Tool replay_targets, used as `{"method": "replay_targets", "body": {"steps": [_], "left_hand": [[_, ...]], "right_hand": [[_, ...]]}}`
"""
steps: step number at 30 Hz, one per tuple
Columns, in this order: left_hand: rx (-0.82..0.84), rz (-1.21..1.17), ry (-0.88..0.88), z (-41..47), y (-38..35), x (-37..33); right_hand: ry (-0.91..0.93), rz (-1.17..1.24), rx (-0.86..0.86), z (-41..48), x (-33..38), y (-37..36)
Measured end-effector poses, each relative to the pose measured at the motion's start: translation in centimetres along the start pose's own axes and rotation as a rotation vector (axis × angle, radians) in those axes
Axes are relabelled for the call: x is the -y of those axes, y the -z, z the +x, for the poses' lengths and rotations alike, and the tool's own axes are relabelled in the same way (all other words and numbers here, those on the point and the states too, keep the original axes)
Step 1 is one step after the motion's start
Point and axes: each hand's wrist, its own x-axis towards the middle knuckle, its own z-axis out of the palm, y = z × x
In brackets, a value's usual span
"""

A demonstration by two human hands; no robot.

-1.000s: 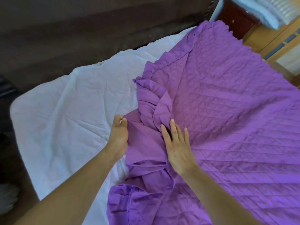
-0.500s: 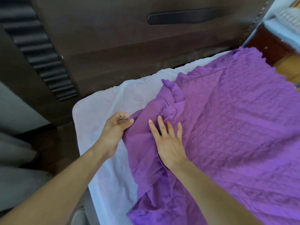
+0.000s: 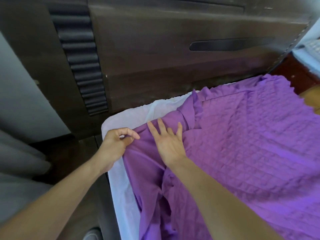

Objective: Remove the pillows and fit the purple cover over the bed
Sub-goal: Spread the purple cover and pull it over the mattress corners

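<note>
A quilted purple cover (image 3: 251,146) with a frilled border lies over most of the bed. Its plain purple skirt hangs down the near-left side. The white mattress (image 3: 121,181) shows as a strip along the left edge and at the top-left corner. My left hand (image 3: 116,144) pinches the cover's edge near that corner between thumb and fingers. My right hand (image 3: 168,142) lies flat on the cover just beside it, fingers spread and pointing toward the headboard. No pillows are in view.
A dark brown headboard (image 3: 173,49) with a padded ribbed strip rises right behind the bed. A grey curtain (image 3: 15,161) hangs at the left over dark floor. A reddish wooden nightstand (image 3: 297,73) stands at the far right corner.
Both hands have carried the cover's edge leftward toward the mattress corner. Less white mattress shows now. The view has swung up toward the headboard.
</note>
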Motion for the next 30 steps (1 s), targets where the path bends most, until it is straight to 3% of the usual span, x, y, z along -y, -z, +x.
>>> {"method": "replay_targets", "body": {"steps": [8, 10, 13, 17, 25, 30], "left_hand": [[0.037, 0.097, -0.034, 1.5, 3.2, 1.6], [0.027, 0.245, -0.099, 2.2, 4.5, 2.6], [-0.145, 0.615, -0.307, 3.4, 5.9, 4.0], [-0.236, 0.726, -0.396, 4.4, 7.2, 5.3], [-0.25, 0.826, -0.378, 6.3, 9.8, 6.8], [-0.294, 0.898, -0.337, 7.0, 10.2, 7.9]], "right_hand": [[-0.076, 0.12, -0.005, 5.2, 3.0, 1.2], [-0.074, 0.154, -0.029, 6.6, 4.1, 1.1], [-0.075, 0.2, -0.066, 8.4, 6.0, 0.5], [-0.097, 0.224, -0.086, 10.4, 8.2, -0.5], [-0.094, 0.248, -0.07, 13.5, 10.8, -1.3], [-0.076, 0.121, -0.036, 14.2, 11.6, -2.9]]}}
